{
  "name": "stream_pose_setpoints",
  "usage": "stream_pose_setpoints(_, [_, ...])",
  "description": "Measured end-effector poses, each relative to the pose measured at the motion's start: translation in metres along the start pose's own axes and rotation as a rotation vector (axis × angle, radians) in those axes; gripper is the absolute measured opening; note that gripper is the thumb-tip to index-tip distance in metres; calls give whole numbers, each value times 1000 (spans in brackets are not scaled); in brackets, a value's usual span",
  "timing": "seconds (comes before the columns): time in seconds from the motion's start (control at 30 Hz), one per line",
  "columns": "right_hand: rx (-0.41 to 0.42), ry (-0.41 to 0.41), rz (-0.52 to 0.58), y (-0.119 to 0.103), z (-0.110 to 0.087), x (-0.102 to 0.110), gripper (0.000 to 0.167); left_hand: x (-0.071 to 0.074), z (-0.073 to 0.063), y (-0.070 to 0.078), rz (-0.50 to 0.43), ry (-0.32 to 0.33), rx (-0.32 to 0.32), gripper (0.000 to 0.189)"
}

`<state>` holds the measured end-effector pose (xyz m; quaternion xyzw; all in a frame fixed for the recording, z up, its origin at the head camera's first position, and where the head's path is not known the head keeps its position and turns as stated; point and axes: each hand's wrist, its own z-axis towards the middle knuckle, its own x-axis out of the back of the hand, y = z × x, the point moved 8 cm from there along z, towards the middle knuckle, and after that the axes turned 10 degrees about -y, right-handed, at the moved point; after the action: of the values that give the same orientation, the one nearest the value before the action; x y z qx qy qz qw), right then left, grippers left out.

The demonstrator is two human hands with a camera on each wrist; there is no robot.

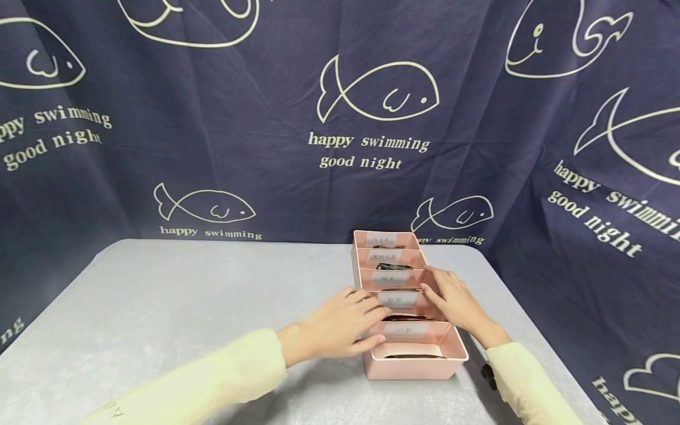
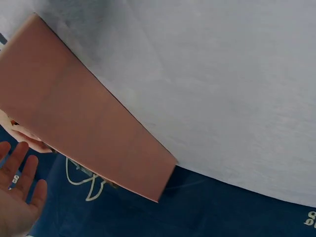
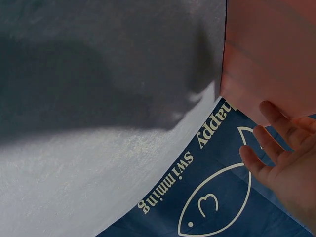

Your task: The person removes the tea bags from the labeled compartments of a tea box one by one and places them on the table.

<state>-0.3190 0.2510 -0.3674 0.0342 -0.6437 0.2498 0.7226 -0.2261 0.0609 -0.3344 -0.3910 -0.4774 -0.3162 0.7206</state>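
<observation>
Left hand [image 1: 344, 324] and right hand [image 1: 458, 300], fingers relaxed, pink tea organizer [image 1: 414, 370] between them.
Uneven pushing could skew it.

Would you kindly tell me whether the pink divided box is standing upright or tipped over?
Upright: in the head view, the pink divided box sits on the gray table, its open side facing up.
</observation>
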Motion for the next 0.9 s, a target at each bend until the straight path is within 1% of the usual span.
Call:
stream_pose_setpoints(0.1, [-3,-4,9,0,0,0,48,-2,5,8,-19,-7,-45,39])
stream_pose_setpoints(0.17, [-4,-5,14,0,0,0,48,-3,8,13,-16,-6,-77,37])
stream_pose_setpoints(0.27, [-4,-4,19,0,0,1,48,-2,10,21,0,12,-124,34])
stream_pose_setpoints(0.37, [-2,1,21,0,-1,1,48,-1,11,26,21,41,-156,32])
stream_pose_setpoints(0.47, [-1,1,20,0,-1,1,47,-1,11,29,36,60,-176,31])
stream_pose_setpoints(0.63, [-3,-1,19,0,-1,-1,48,0,10,34,27,84,-201,29])
stream_pose_setpoints(0.9, [-5,-1,31,-1,-2,0,48,0,7,38,17,92,-225,23])
